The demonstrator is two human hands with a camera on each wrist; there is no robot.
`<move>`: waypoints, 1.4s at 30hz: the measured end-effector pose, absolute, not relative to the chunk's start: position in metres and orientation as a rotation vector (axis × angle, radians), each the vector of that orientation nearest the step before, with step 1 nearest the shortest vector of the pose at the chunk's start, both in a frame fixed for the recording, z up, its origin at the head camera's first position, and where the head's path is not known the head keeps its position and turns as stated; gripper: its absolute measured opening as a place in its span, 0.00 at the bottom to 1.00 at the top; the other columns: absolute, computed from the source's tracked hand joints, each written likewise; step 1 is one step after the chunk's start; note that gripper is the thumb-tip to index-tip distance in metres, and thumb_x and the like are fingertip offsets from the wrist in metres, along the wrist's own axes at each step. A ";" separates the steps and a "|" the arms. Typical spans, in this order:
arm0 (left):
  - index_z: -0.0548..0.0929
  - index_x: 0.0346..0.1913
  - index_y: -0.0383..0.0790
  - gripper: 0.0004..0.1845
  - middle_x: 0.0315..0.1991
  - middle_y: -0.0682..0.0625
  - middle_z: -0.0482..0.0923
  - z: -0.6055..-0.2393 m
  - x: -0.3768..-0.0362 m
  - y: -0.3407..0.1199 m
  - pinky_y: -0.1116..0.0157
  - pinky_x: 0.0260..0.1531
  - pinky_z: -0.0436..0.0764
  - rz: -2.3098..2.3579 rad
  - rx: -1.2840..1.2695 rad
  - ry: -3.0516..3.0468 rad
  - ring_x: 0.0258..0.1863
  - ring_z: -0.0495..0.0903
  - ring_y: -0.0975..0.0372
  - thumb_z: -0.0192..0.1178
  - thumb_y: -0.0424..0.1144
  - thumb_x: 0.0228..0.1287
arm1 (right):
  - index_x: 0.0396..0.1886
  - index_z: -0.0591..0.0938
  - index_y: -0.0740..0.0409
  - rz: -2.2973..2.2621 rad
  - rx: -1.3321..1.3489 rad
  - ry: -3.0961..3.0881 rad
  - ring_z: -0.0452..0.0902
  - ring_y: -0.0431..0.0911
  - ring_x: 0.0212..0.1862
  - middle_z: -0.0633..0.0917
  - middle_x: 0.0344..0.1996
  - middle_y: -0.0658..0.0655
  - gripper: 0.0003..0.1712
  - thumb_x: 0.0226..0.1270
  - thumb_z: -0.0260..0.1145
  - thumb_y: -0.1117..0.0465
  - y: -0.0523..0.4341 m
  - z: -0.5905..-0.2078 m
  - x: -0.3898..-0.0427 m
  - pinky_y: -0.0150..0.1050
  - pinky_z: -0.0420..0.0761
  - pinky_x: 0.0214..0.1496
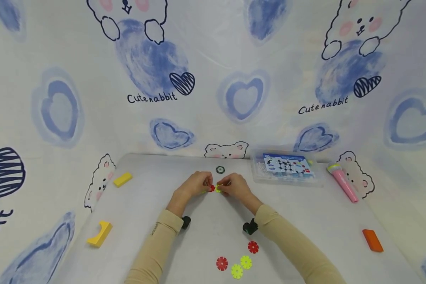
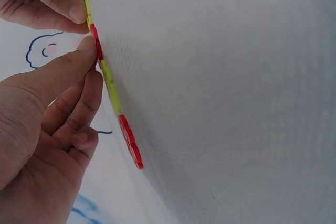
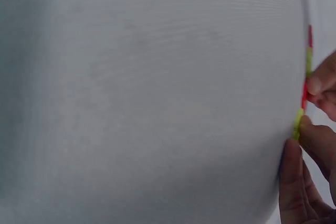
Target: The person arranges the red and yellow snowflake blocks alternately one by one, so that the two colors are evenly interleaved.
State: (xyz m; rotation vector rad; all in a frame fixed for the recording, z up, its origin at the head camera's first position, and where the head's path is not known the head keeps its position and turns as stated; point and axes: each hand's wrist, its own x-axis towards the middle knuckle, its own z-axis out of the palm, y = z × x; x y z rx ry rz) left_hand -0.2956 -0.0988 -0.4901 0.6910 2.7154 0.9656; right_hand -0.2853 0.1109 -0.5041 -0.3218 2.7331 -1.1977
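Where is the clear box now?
In the head view, the clear box sits near the table's far edge, right of centre, between the right hand and the microphone.

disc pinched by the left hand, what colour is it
Red; the disc in the left hand shows best in the left wrist view.

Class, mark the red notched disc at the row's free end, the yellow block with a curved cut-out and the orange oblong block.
Red notched disc (image 2: 130, 141): left wrist view, middle of its edge.
Yellow block with curved cut-out (image 1: 102, 236): head view, solid body.
Orange oblong block (image 1: 372, 240): head view, upper face.
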 end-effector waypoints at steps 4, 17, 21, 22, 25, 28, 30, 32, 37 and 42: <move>0.83 0.41 0.37 0.09 0.34 0.48 0.86 -0.486 -0.294 -0.097 0.61 0.45 0.84 0.951 0.708 2.721 0.35 0.84 0.61 0.75 0.26 0.66 | 0.42 0.95 0.56 -1.173 -0.328 2.792 0.82 0.40 0.29 0.89 0.32 0.51 0.06 0.68 0.81 0.61 0.112 -0.504 -0.284 0.32 0.82 0.32; 0.82 0.42 0.37 0.10 0.35 0.48 0.88 -0.481 -0.294 -0.083 0.67 0.35 0.81 0.969 0.797 2.721 0.31 0.83 0.63 0.74 0.25 0.67 | 0.47 0.94 0.62 -1.378 -0.296 2.700 0.90 0.42 0.37 0.95 0.40 0.58 0.09 0.70 0.78 0.67 0.122 -0.507 -0.276 0.36 0.90 0.41; 0.83 0.42 0.36 0.09 0.35 0.47 0.89 -0.484 -0.296 -0.077 0.67 0.37 0.82 0.977 0.843 2.706 0.32 0.84 0.64 0.74 0.25 0.67 | 0.49 0.93 0.64 -1.421 -0.291 2.646 0.91 0.43 0.39 0.95 0.42 0.60 0.10 0.69 0.78 0.68 0.124 -0.507 -0.275 0.37 0.91 0.42; 0.83 0.42 0.36 0.09 0.35 0.46 0.89 -0.485 -0.296 -0.076 0.66 0.38 0.83 0.972 0.856 2.712 0.32 0.84 0.63 0.73 0.25 0.66 | 0.49 0.93 0.64 -1.428 -0.293 2.638 0.91 0.43 0.39 0.95 0.42 0.60 0.10 0.69 0.78 0.68 0.124 -0.507 -0.275 0.37 0.91 0.43; 0.83 0.41 0.35 0.09 0.35 0.45 0.89 -0.485 -0.295 -0.075 0.64 0.44 0.85 0.967 0.860 2.721 0.34 0.86 0.62 0.73 0.24 0.66 | 0.48 0.94 0.63 -1.421 -0.298 2.643 0.91 0.42 0.39 0.95 0.42 0.59 0.11 0.68 0.78 0.68 0.125 -0.507 -0.275 0.36 0.90 0.43; 0.83 0.41 0.35 0.09 0.34 0.45 0.89 -0.482 -0.296 -0.074 0.63 0.44 0.85 0.977 0.823 2.721 0.35 0.87 0.61 0.74 0.25 0.66 | 0.48 0.94 0.63 -1.402 -0.327 2.662 0.91 0.43 0.39 0.95 0.41 0.59 0.10 0.68 0.79 0.66 0.126 -0.505 -0.274 0.35 0.90 0.42; 0.83 0.40 0.35 0.09 0.34 0.46 0.89 -0.480 -0.297 -0.074 0.63 0.44 0.85 0.977 0.797 2.721 0.35 0.87 0.61 0.74 0.25 0.66 | 0.47 0.94 0.61 -1.377 -0.337 2.672 0.91 0.43 0.39 0.95 0.41 0.58 0.10 0.68 0.80 0.64 0.126 -0.503 -0.272 0.36 0.89 0.42; 0.83 0.41 0.35 0.09 0.34 0.46 0.88 -0.479 -0.298 -0.073 0.63 0.44 0.85 0.967 0.781 2.717 0.34 0.86 0.61 0.74 0.25 0.66 | 0.46 0.95 0.60 -1.347 -0.352 2.690 0.91 0.43 0.40 0.95 0.41 0.56 0.10 0.68 0.81 0.61 0.128 -0.501 -0.267 0.37 0.89 0.42; 0.84 0.40 0.35 0.09 0.34 0.47 0.88 -0.479 -0.298 -0.070 0.65 0.41 0.84 0.955 0.752 2.706 0.33 0.85 0.62 0.75 0.25 0.65 | 0.45 0.95 0.58 -1.322 -0.513 2.694 0.89 0.40 0.39 0.95 0.40 0.53 0.11 0.68 0.81 0.57 0.136 -0.499 -0.246 0.33 0.88 0.42; 0.84 0.40 0.35 0.10 0.33 0.49 0.87 -0.485 -0.295 -0.066 0.66 0.40 0.83 0.968 0.759 2.700 0.33 0.84 0.63 0.76 0.26 0.64 | 0.48 0.94 0.60 -1.311 -0.920 2.515 0.87 0.41 0.37 0.93 0.40 0.54 0.13 0.69 0.81 0.58 0.147 -0.495 -0.208 0.34 0.88 0.41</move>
